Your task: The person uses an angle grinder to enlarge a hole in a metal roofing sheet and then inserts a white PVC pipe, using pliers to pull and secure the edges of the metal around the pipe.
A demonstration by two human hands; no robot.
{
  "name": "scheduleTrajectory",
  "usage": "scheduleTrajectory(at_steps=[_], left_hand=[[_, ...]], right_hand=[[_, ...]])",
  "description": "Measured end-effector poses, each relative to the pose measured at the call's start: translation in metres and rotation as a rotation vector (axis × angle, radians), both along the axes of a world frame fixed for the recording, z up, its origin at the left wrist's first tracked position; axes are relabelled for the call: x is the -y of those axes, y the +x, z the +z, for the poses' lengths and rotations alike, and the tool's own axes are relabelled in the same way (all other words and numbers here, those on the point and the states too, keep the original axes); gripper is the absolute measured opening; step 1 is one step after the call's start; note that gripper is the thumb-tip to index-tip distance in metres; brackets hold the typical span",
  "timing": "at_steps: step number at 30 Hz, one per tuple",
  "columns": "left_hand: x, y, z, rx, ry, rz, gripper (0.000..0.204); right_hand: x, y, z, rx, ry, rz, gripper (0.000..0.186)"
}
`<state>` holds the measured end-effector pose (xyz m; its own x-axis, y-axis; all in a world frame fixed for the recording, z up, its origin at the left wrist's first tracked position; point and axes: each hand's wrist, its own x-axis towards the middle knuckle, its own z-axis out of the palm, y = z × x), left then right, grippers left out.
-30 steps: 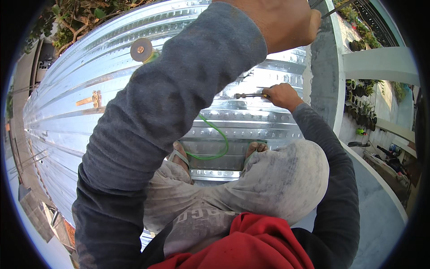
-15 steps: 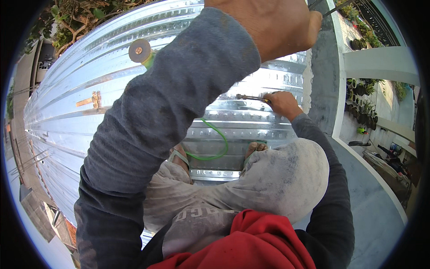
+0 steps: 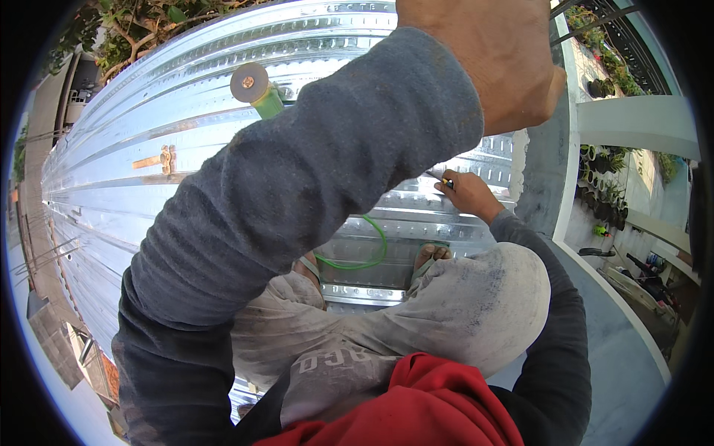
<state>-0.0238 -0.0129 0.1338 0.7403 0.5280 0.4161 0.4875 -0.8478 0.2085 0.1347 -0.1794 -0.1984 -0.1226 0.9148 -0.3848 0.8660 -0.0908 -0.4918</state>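
My left hand point(image 3: 491, 67) is large and close at the top, its back toward me; its fingers are out of sight, so what it holds, if anything, does not show. The grey-sleeved left forearm crosses the middle of the view. Beyond it, my right hand point(image 3: 472, 195) is closed round the yellow-and-black handle of a slim metal-shafted tool point(image 3: 448, 183), low over the ribbed metal sheeting point(image 3: 416, 215). The sleeve hides most of the tool's shaft and its tip. I squat with both sandalled feet on the sheeting.
An angle grinder point(image 3: 268, 102) with a grey disc lies partly behind my left sleeve. A green cord point(image 3: 384, 241) loops near my feet. A wooden-handled hammer point(image 3: 160, 160) lies at left. At right, a grey wall edge point(image 3: 547, 171) drops to a lower area with plants.
My left hand and forearm have shifted right and slightly down in the view. The sleeve covers the tool tip that showed before. My right hand sits slightly lower, still gripping the tool.
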Motion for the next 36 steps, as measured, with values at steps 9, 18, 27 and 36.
scheduleTrajectory(at_steps=[9,18,27,36], left_hand=[[-0.045,-0.020,-0.005,0.230,-0.142,-0.310,0.075],[-0.072,0.015,-0.044,0.574,-0.106,-0.516,0.046],[-0.076,0.032,-0.057,0.585,-0.106,-0.626,0.058],[-0.086,-0.024,-0.034,0.424,-0.455,-0.808,0.097]], right_hand=[[-0.019,-0.097,0.075,-0.759,-0.882,-0.741,0.032],[-0.042,-0.209,-0.042,-0.262,0.038,-1.175,0.033],[-0.075,-0.200,-0.022,-1.073,-0.203,-1.567,0.026],[-0.053,-0.228,0.013,-0.974,-0.369,-1.348,0.024]])
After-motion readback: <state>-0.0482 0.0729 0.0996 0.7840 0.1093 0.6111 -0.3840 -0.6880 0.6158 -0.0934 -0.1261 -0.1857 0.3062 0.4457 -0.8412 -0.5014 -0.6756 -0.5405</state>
